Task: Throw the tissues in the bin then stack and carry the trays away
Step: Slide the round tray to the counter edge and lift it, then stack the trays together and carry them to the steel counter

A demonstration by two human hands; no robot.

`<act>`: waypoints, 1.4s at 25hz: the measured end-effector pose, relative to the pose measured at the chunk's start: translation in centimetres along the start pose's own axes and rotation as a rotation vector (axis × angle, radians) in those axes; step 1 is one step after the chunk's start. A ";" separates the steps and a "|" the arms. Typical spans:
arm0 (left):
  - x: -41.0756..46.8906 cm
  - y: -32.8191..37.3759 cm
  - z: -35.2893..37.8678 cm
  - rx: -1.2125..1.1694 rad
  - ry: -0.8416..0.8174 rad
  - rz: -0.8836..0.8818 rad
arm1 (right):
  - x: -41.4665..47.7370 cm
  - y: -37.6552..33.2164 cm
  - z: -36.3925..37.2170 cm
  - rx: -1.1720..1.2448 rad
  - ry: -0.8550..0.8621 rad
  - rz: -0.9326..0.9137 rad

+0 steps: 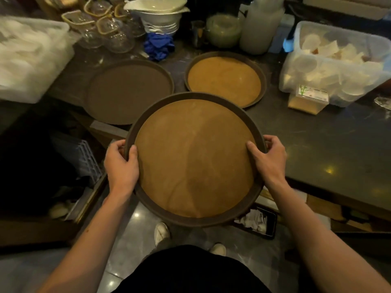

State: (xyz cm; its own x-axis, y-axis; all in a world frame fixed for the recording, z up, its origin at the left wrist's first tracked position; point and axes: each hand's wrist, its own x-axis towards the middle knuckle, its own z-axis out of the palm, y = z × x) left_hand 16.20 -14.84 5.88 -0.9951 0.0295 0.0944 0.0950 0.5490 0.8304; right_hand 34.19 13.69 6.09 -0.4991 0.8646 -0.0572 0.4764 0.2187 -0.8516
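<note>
While the left hand (121,163) grips one rim of the round tan tray (194,159), the right hand (267,158) grips the opposite rim; beyond both hands, a dark tray (129,92) and another tan-lined tray (224,78) lie on the counter (317,140).

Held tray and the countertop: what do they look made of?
Held tray: probably moulded plastic, its dark matte rim around a tan, cork-like non-slip liner, dull and faintly streaked. Countertop: likely polished dark stone or laminate; it mirrors small light spots.
</note>
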 end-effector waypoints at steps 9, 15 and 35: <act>11.4 -7.4 -9.6 -0.008 0.111 -0.094 | -0.9 -9.9 15.7 0.007 -0.080 -0.021; 16.2 -10.0 -10.8 -0.003 0.106 -0.146 | 1.2 -12.5 20.9 -0.088 -0.087 -0.045; 30.3 -8.9 -0.3 0.090 0.046 -0.217 | 15.8 -14.0 30.4 -0.090 -0.119 0.010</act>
State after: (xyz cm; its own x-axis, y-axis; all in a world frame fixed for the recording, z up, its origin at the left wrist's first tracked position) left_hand -14.82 -19.12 1.49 -0.9895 -0.1341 -0.0541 -0.1255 0.6111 0.7816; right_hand -2.38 10.50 1.29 -0.5737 0.8084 -0.1316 0.5421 0.2544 -0.8009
